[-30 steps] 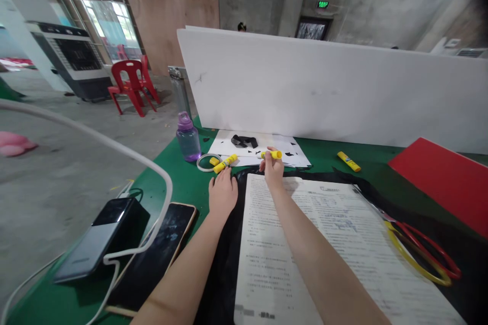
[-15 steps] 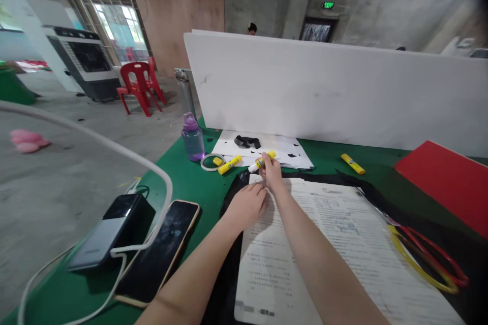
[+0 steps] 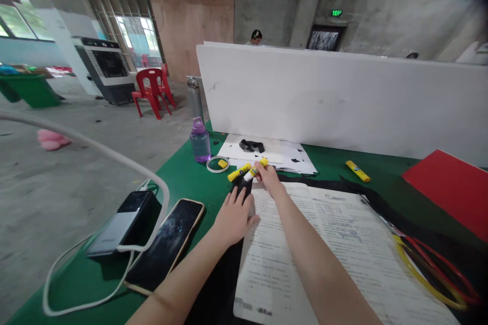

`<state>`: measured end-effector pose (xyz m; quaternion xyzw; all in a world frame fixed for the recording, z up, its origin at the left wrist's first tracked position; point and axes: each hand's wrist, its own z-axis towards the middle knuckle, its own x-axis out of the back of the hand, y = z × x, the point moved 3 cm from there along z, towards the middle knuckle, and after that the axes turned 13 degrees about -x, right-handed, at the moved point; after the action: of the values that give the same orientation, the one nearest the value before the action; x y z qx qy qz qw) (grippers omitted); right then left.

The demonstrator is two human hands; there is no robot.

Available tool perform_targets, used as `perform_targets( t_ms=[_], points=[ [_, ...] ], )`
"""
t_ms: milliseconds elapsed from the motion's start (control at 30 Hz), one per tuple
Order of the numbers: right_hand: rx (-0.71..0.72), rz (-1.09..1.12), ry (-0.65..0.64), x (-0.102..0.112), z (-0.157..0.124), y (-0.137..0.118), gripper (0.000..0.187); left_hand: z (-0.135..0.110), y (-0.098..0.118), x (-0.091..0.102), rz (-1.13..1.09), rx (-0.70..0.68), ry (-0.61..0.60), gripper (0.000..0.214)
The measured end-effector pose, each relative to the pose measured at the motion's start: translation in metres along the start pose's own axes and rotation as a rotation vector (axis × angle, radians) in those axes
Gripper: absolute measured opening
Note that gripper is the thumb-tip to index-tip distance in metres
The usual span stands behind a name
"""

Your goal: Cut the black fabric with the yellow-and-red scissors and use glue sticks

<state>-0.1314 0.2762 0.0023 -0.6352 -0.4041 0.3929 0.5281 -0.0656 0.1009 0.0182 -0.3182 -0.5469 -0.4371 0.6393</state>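
In my right hand (image 3: 267, 179) is an uncapped glue stick (image 3: 255, 169), tilted with its white end toward the lower left. It is at the top edge of an open printed booklet (image 3: 274, 254). My left hand (image 3: 233, 217) lies with fingers spread across the booklet's left edge and the black sheet (image 3: 221, 279) under it. Just left of the held stick is another yellow glue stick (image 3: 239, 172). A small yellow cap (image 3: 222, 163) sits inside a roll of white tape (image 3: 210, 167).
Scissors (image 3: 430, 269) with red and yellow handles rest on the booklet's right side. A phone (image 3: 168, 244), a power bank (image 3: 120, 223) with a white cable and a purple bottle (image 3: 200, 142) stand left. A white board (image 3: 324, 96) rises behind; a red sheet (image 3: 453, 188) lies right.
My left hand has moved left and down and its fingers have spread. My right hand, with the glue stick, has shifted slightly left and down toward the booklet's upper left corner.
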Motion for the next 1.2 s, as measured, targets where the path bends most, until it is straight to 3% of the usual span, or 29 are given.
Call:
perform_targets(
  t_ms=[300, 467, 667, 800, 1000, 1200],
  points=[
    [0.033, -0.118, -0.014, -0.006, -0.008, -0.002, 0.043, -0.007, -0.011, -0.001, -0.034, 0.013, 0.084, 0.055],
    [0.0, -0.216, -0.035, -0.01, -0.01, 0.0, 0.045, -0.005, -0.014, 0.002, -0.037, 0.006, 0.075, 0.055],
    [0.138, -0.274, -0.097, -0.017, -0.019, -0.008, 0.042, -0.005, -0.01, -0.001, -0.018, 0.029, 0.045, 0.055],
    [0.144, -0.355, -0.152, -0.021, -0.026, -0.01, 0.035, -0.006, -0.008, -0.006, -0.011, 0.045, 0.032, 0.058],
    [0.154, -0.369, -0.129, -0.021, -0.025, -0.009, 0.031, -0.005, -0.008, -0.008, -0.012, 0.05, 0.019, 0.059],
    [0.258, -0.499, -0.063, -0.022, -0.026, -0.011, 0.031, -0.006, -0.009, -0.008, -0.025, 0.049, 0.037, 0.059]
  ],
)
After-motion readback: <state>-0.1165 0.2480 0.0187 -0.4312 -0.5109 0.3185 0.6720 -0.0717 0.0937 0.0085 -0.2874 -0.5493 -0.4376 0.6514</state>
